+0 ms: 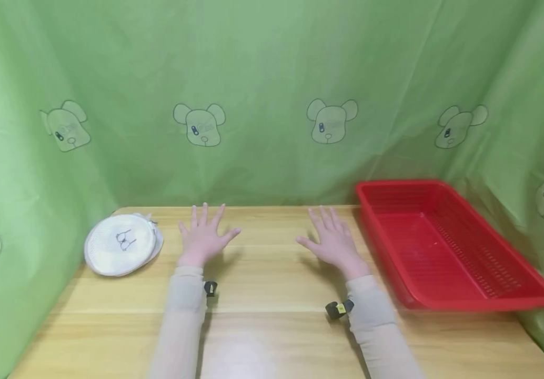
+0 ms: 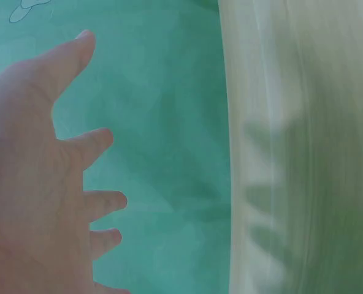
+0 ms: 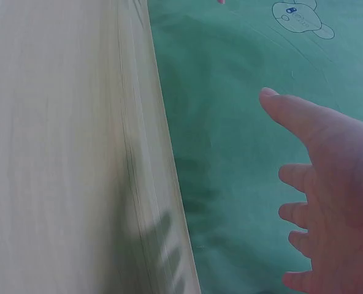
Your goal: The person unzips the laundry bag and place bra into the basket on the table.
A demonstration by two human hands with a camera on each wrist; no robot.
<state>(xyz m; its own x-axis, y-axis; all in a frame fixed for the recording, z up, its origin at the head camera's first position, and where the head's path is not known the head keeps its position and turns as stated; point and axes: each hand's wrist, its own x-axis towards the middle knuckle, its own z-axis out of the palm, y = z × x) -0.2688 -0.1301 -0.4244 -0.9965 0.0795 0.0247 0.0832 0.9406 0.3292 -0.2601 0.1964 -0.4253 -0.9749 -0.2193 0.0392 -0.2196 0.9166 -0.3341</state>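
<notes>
My left hand (image 1: pixel 202 239) hovers above the wooden table (image 1: pixel 262 273), fingers spread and straight, holding nothing. To its left lies a round white mesh item (image 1: pixel 106 247) with a flat top and a dark cord on it; its exact kind is unclear. My right hand (image 1: pixel 333 242) is likewise spread over the table with nothing in it. Just right of that hand stands a red plastic basket (image 1: pixel 395 263) with slotted sides and nothing visible inside. In the left wrist view the left hand (image 2: pixel 34 165) shows its palm side; the right wrist view shows the right hand (image 3: pixel 341 202) similarly.
A green curtain (image 1: pixel 262 63) printed with bear heads hangs behind the table and along both sides. The basket takes up the table's right side, close to the curtain. Black wrist straps (image 1: pixel 340 309) sit on both sleeves.
</notes>
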